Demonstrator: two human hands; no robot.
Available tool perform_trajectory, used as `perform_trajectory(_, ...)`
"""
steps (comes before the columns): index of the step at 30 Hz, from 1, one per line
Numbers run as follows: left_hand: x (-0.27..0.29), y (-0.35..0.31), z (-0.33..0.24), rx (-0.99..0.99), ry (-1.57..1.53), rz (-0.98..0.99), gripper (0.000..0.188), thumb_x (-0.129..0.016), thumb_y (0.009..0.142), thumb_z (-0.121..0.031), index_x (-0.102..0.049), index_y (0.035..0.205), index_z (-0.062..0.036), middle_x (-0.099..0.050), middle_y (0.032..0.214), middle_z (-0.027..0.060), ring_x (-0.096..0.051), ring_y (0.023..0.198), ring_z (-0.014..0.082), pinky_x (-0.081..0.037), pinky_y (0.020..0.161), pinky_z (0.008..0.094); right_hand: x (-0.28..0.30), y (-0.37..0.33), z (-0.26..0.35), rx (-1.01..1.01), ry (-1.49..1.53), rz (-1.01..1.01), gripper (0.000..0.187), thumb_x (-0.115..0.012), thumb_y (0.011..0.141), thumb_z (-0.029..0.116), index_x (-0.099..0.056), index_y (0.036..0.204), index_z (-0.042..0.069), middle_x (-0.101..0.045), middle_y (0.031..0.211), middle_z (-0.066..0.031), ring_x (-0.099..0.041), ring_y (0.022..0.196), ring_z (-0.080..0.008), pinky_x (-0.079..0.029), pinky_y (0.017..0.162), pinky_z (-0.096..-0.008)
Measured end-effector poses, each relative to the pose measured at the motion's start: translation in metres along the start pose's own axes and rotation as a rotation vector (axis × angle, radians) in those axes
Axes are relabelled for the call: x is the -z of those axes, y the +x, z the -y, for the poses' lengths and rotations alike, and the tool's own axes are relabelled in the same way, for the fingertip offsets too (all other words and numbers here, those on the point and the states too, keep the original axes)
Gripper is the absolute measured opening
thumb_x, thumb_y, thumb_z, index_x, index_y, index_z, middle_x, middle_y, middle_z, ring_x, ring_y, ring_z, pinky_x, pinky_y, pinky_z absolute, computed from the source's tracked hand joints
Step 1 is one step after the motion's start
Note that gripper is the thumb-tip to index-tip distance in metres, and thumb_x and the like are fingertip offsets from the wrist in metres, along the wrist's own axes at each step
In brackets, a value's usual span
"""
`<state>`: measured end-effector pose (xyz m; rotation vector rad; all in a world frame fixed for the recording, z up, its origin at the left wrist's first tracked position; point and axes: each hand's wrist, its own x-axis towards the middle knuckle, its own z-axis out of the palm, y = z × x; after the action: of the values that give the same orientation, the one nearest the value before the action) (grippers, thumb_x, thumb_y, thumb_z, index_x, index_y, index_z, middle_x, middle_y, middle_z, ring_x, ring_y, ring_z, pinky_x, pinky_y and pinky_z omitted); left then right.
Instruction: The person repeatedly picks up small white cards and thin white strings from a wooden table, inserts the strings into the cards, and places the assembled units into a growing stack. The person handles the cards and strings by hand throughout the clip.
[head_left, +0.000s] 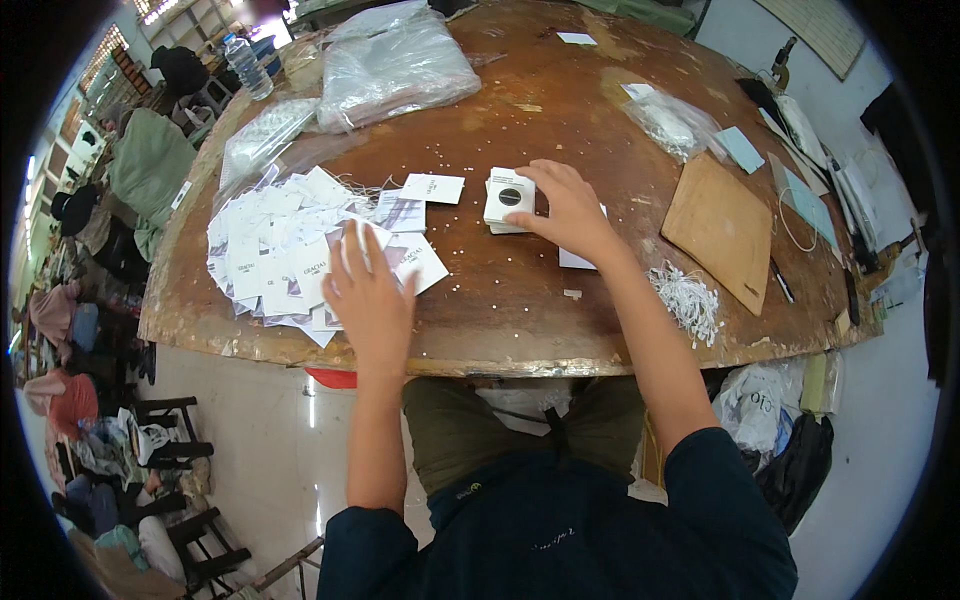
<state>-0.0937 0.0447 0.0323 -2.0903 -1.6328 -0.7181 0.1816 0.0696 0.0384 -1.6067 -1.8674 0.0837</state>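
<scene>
A heap of white printed hang tags [275,245] lies loosely spread on the left of the wooden table. Over its right side is my left hand [372,295], fingers apart, the fingertips on or just above the tags; a little blur hides exact contact. Nothing shows in that hand. To the right, a small neat stack of white tags [508,200] has a black circle on its top one. My right hand [565,208] grips this stack, with fingers at the far edge and thumb at the near edge. One white tag [433,188] lies apart between heap and stack.
Clear plastic bags [400,70] lie at the far left near a water bottle [248,66]. On the right are a brown board [720,230], a bundle of white strings [686,302] and a plastic bag [672,122]. Small white bits dot the wooden table [560,110].
</scene>
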Motion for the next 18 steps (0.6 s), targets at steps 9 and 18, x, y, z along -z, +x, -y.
perform_trajectory(9, 0.012, -0.034, -0.031, -0.081, -0.498, 0.037, 0.042, -0.074, 0.081, -0.024, -0.065, 0.118, -0.0048, -0.045, 0.144, 0.0174, -0.043, 0.129, 0.0394, -0.036, 0.102, 0.0511, -0.009, 0.010, -0.026, -0.003, -0.066, 0.252, 0.070, -0.074, 0.076, 0.053, -0.059, 0.132, 0.014, -0.045, 0.145, -0.0142, -0.041, 0.135, -0.0333, -0.033, 0.108, -0.0495)
perform_trajectory(18, 0.009, -0.034, -0.049, 0.270, -1.390, 0.291, 0.035, -0.061, 0.096, -0.022, -0.061, 0.124, -0.0011, -0.051, 0.137, 0.0158, -0.058, 0.115, 0.0265, -0.048, 0.093, 0.0370, 0.011, -0.019, 0.011, 0.193, 0.006, -0.050, 0.054, -0.073, 0.080, 0.039, -0.059, 0.125, 0.013, -0.045, 0.141, -0.0202, -0.043, 0.130, -0.0381, -0.034, 0.104, -0.0497)
